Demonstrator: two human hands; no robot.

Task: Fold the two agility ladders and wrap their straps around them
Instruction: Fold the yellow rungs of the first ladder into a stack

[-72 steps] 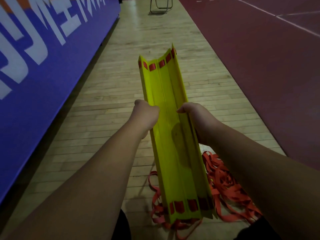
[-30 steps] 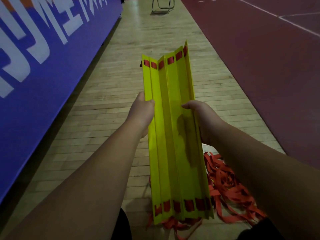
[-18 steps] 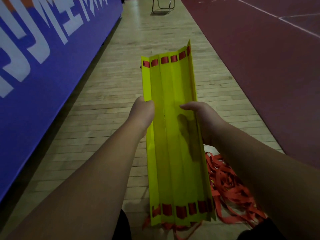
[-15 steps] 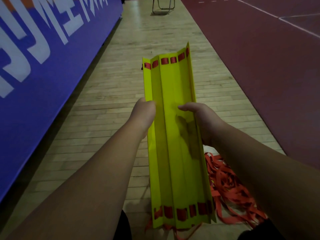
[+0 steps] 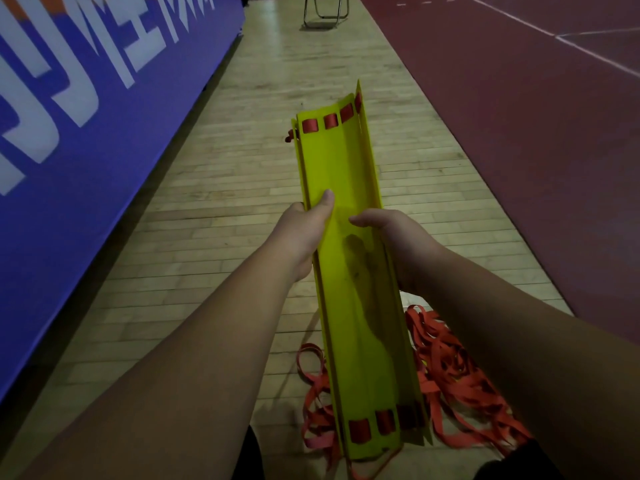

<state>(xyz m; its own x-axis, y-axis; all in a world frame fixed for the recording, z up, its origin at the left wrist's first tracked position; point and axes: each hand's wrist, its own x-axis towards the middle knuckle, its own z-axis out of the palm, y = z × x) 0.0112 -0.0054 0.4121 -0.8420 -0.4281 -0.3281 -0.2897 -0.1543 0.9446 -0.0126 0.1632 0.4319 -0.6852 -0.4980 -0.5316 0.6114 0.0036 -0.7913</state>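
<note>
**You hold the gathered rungs at mid-length, with the straps loose below.**

Your left hand (image 5: 304, 230) and right hand (image 5: 391, 233) grip the bundle of flat yellow plastic ladder rungs (image 5: 349, 161) from either side. Each thumb lies on top and the fingers curl round the long edges, though their tips underneath are hidden. The bundle is in the air, pointing away from you. Its outer slats fan up, so it is not yet squared. The slats look light and stiff along their length, but smooth enough to slide over one another. Clamp across the full stack at the middle, where your hands are now, rather than at one end. The red webbing straps (image 5: 450, 368) are limp and lie heaped on the pale wooden floor (image 5: 225, 202). They are likely to snag or tangle, so take one by a free run and keep it taut as you wrap.
</note>
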